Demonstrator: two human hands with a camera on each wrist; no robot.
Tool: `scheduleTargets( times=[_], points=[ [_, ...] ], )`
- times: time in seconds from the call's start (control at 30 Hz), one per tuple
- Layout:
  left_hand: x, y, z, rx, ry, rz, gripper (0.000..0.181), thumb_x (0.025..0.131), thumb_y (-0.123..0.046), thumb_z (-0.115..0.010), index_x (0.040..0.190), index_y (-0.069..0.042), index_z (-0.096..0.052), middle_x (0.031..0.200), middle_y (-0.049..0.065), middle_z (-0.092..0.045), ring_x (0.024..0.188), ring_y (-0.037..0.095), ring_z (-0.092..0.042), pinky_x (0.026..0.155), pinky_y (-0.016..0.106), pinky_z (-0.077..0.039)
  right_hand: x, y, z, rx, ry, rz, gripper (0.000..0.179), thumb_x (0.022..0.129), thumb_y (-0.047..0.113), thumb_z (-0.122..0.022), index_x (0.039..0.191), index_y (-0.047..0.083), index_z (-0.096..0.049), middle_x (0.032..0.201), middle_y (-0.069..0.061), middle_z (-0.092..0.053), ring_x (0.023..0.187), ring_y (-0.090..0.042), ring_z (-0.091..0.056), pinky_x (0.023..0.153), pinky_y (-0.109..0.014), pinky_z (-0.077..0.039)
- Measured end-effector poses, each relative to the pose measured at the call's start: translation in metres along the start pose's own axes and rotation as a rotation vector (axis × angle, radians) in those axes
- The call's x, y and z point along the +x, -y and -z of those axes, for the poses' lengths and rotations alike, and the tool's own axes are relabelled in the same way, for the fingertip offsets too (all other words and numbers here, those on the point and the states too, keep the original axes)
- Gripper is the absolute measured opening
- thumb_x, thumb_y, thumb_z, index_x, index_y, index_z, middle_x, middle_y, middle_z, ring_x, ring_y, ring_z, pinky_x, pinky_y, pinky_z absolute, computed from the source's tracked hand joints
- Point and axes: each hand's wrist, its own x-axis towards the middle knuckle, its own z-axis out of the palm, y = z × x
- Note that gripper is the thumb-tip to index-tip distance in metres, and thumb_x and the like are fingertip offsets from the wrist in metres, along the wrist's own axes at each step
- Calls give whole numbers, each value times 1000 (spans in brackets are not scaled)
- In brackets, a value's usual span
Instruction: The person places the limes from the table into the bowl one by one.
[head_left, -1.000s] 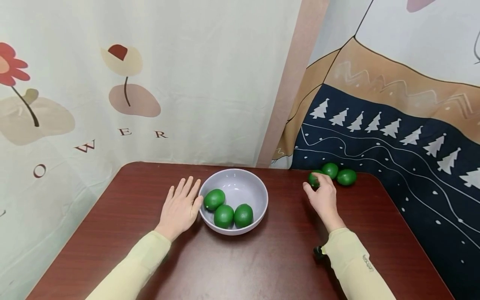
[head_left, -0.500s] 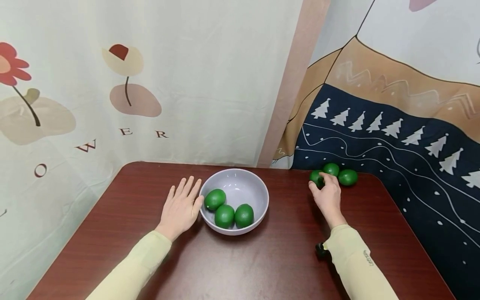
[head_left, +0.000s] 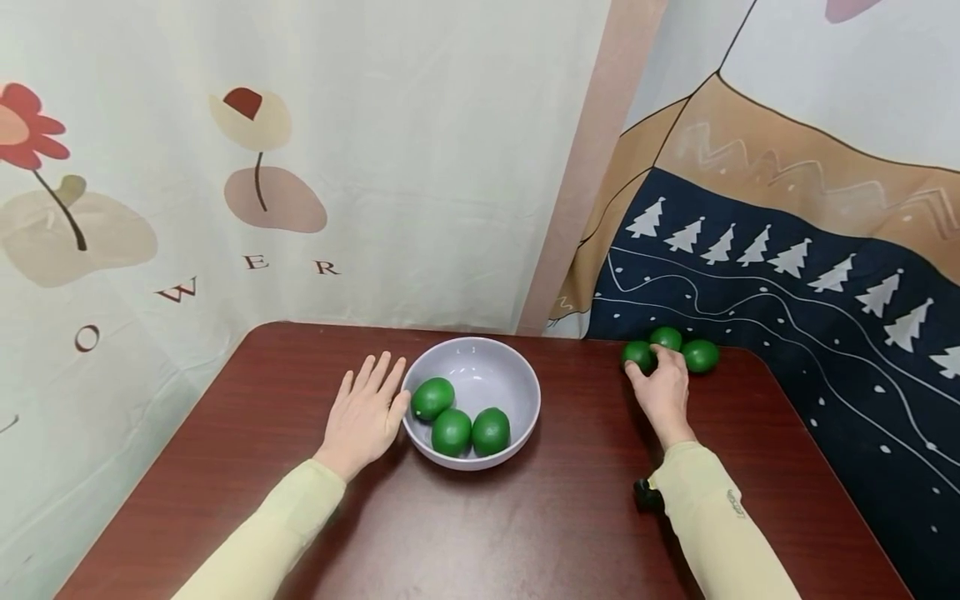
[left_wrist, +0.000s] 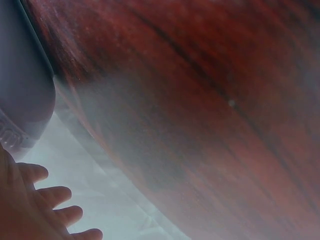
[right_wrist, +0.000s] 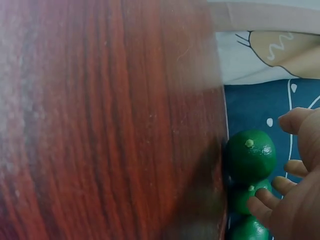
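My left hand lies beside a pale lavender bowl with fingers straight and thumb at the rim. In the left wrist view the fingertips point out below the bowl's side. Three green limes sit in the bowl. At the back right, my right hand is at the nearest lime of a group of three, thumb and fingers spread around it. The right wrist view shows that lime with a gap to the thumb. The other limes are beyond the hand.
The dark red wooden table ends just behind the limes. Printed curtains hang along its back and right edges. A black device is on the right wrist.
My right hand has shifted slightly right, leaving more of the nearest lime in sight. The left hand and the bowl stay in place; the head view has shifted a little.
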Motion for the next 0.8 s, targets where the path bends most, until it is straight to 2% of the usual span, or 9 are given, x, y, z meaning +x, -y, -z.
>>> scheduleTargets(
  times=[0.43, 0.8],
  points=[
    [0, 1, -1, 5, 0, 1, 59, 111, -41, -34, 161, -10, -38, 166, 18, -33, 155, 41, -24, 124, 62, -18, 9, -10, -4, -31, 7, -49, 62, 95, 25, -70, 142, -10, -50, 143, -34, -45, 134, -50, -43, 115, -60, -36],
    [-1, 0, -1, 7, 3, 3, 59, 111, -42, -35, 161, -10, -39, 166, 18, -33, 155, 41, -25, 124, 62, -18, 12, -7, -9, -5, 21, -118, 67, 96, 29, -70, 147, -8, -46, 144, -34, -39, 133, -52, -43, 115, -61, -36]
  ],
)
